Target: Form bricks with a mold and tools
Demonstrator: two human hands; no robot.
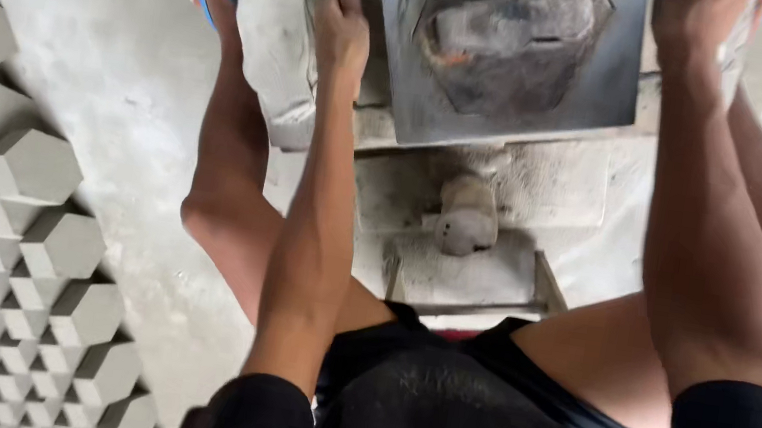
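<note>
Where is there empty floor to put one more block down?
Bare concrete floor lies between the rows of grey hexagonal blocks and the person's leg. It is crowded in front: the metal mould, a grey glove and the left hand.

We have a single view, from a camera worn on the head, looking steeply down over our own torso, arms and knees at the concrete floor point(115, 57). It sits close, so both forearms fill the frame while the grey metal mould point(503, 52) at the top edge is cut off. Rows of hexagonal blocks point(22, 223) run along the left side.
</note>
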